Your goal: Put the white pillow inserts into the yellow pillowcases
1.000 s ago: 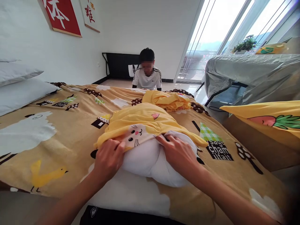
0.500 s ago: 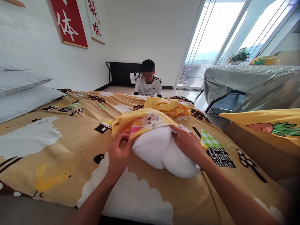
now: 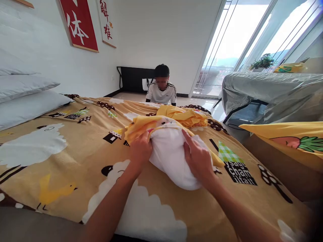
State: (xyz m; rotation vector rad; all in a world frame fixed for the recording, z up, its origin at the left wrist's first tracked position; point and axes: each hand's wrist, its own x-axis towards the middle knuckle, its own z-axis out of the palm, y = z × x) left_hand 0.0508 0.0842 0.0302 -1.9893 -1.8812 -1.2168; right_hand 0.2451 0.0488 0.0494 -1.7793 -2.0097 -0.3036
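Observation:
A white stuffed pillow [image 3: 171, 154] lies on the patterned blanket, its far end inside a yellow pillowcase [image 3: 141, 126] printed with a cartoon face. My left hand [image 3: 141, 146] is closed on the pillowcase's edge at the pillow's left side. On the right side, my right hand [image 3: 198, 154] grips the white pillow, index finger stretched along it toward the case opening. Its other fingers are partly hidden. Part of the yellow case also shows beyond my right hand. Just behind lies a crumpled yellow cloth [image 3: 184, 114].
The tan blanket [image 3: 83, 141] with sheep prints covers the bed. White pillows [image 3: 30, 107] are stacked at left. A person [image 3: 161, 89] in a white shirt is beyond the bed. At right are a cardboard box [image 3: 280, 161] with a yellow carrot-print cloth [image 3: 297, 132] and a plastic-covered table [image 3: 275, 85].
My left hand has moved right and closed on the pillowcase edge. The white pillow is bunched narrower between my hands, and my right hand has shifted slightly down along its side.

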